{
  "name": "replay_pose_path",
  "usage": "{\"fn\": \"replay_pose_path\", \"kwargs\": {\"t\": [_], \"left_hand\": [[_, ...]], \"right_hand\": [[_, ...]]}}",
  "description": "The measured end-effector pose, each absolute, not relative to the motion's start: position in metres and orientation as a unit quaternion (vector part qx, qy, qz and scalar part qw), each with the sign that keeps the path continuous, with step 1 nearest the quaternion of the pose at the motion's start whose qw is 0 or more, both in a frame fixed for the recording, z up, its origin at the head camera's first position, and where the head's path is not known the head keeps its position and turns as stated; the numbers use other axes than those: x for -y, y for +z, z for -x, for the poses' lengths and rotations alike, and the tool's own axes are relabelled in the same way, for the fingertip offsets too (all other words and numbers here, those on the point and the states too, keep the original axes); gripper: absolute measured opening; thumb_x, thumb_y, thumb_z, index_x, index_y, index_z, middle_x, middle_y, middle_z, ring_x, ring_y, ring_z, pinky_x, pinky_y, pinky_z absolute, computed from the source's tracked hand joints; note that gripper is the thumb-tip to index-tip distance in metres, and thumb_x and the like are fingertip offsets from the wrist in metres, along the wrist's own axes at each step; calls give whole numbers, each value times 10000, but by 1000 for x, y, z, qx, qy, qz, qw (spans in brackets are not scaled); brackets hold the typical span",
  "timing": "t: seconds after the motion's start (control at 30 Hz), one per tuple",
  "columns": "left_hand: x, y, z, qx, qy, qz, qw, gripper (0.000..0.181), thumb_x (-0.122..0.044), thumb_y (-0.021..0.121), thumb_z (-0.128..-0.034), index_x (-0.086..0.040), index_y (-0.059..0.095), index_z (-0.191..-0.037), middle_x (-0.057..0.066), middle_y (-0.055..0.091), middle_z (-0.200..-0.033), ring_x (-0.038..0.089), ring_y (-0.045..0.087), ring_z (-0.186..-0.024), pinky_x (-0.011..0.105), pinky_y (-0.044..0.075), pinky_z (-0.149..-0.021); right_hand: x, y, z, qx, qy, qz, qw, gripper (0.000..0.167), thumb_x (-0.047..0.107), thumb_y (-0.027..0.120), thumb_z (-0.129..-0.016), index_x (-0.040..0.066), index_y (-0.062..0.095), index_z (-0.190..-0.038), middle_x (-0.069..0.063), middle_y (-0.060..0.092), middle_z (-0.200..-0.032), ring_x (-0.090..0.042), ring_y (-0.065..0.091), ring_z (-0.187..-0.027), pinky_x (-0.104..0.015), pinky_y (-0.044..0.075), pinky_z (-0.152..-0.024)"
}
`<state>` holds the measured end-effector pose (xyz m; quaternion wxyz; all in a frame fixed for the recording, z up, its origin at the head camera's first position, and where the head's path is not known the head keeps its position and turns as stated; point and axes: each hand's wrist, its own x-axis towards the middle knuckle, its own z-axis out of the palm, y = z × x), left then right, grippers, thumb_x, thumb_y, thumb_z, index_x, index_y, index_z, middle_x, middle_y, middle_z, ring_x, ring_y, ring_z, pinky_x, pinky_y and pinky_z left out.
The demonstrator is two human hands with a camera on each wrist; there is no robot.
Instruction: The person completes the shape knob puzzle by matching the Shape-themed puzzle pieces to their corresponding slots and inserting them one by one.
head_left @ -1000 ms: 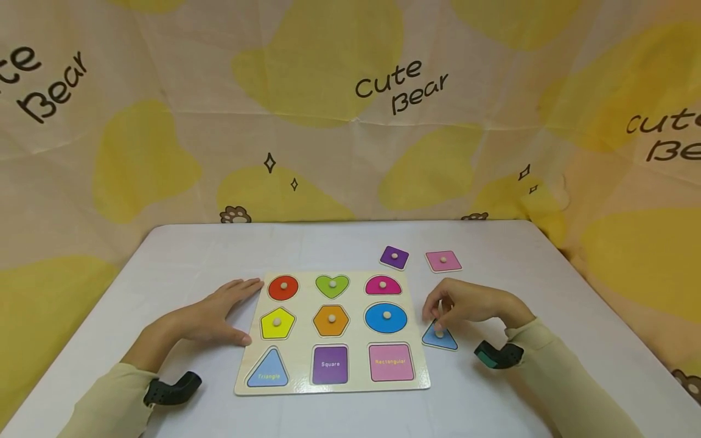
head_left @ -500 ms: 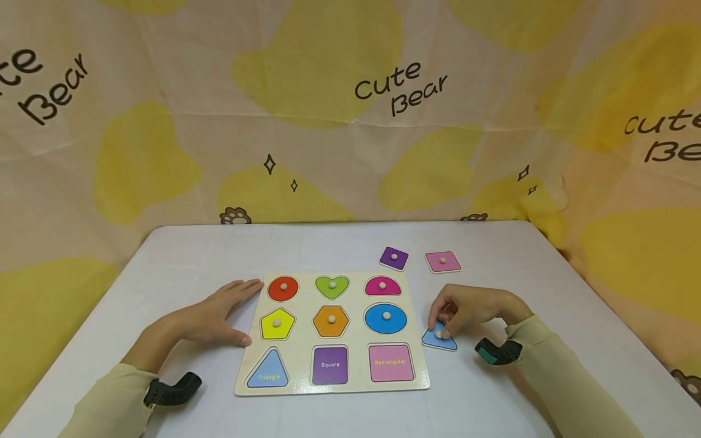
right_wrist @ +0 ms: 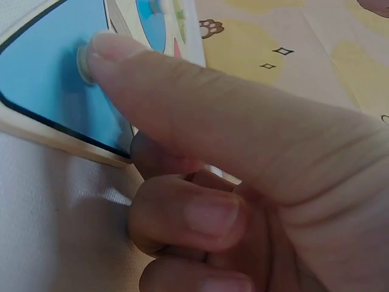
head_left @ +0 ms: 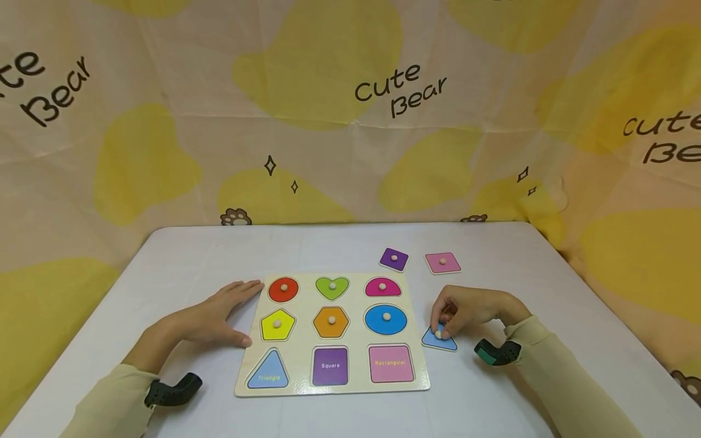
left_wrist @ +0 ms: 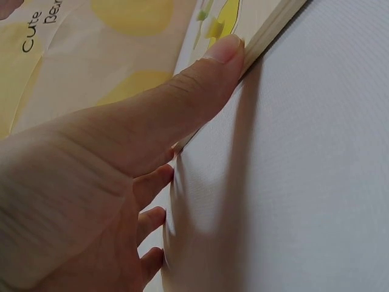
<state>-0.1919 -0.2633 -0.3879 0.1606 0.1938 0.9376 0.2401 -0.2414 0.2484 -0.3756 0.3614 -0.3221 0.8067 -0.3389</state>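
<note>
A wooden knob puzzle board (head_left: 301, 389) lies flat on the white table. My left hand (head_left: 205, 319) rests at its left side, fingers extended; in the left wrist view the thumb (left_wrist: 200, 79) touches the board's edge. To the right of the board, my right hand (head_left: 468, 307) pinches the knob of a blue triangle piece (head_left: 438, 342) between thumb and index finger. That triangle lies on or just at the tabletop. Close up in the right wrist view, the thumb presses the knob (right_wrist: 84, 64), while the other fingers curl beneath. Printed recesses for a triangle (head_left: 268, 371), square (head_left: 330, 365) and rectangle (head_left: 391, 364) form the front row.
Behind the board lie a purple square piece (head_left: 394, 259) and a pink rectangle piece (head_left: 443, 263). Several knobbed pieces sit in the board's upper rows, such as the orange hexagon (head_left: 331, 328) and blue oval (head_left: 378, 322). A patterned cloth (head_left: 328, 121) hangs behind the table.
My right hand has come down slightly and its thumb and index finger have closed on the triangle's knob. The left hand and the board have stayed in place.
</note>
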Motion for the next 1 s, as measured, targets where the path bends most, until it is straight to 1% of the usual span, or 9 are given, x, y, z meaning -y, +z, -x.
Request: {"fn": "replay_pose_path", "kwargs": {"t": [0.17,0.37,0.6,0.77,0.87,1.0], "left_hand": [[263,-389,191,-938,241,-189,165,1100,-468,850,-742,-144,258,-1611,194,222,-1675,519,118,-1513,793,198,-1132],[263,-388,191,-937,242,-193,163,1101,-467,850,-742,-134,260,-1610,198,224,-1674,523,119,-1512,790,197,-1136],[264,-387,191,-934,247,-202,160,1105,-472,845,-742,-108,260,-1605,218,222,-1667,534,122,-1506,788,178,-1143],[264,-388,192,-936,243,-198,161,1106,-486,842,-742,-132,256,-1610,207,219,-1672,532,115,-1510,791,176,-1141],[264,-388,192,-936,244,-198,161,1107,-490,841,-740,-136,255,-1610,206,218,-1673,532,113,-1511,791,174,-1142],[265,-387,192,-935,245,-198,163,1105,-490,839,-742,-135,255,-1611,206,217,-1674,531,112,-1512,789,176,-1143]], "right_hand": [[-249,-376,241,-809,-336,326,356,85,85,777,-865,36,793,-933,46,409,-642,-70,417,-661,-162,324,-601],[-252,-372,242,-804,-348,335,346,95,101,765,-885,31,791,-944,-20,409,-638,-102,437,-659,-159,336,-595],[-257,-369,245,-803,-366,345,319,107,100,764,-887,34,789,-967,-59,418,-657,-120,469,-694,-193,376,-638],[-255,-367,247,-823,-362,338,279,108,134,759,-899,71,785,-982,-6,427,-672,-112,474,-710,-208,368,-649],[-252,-366,246,-831,-366,324,264,112,146,754,-905,80,777,-993,27,439,-705,-89,486,-745,-211,371,-654],[-245,-364,243,-836,-376,315,247,122,163,749,-912,87,769,-1006,34,457,-749,-87,502,-786,-200,390,-658]]}}
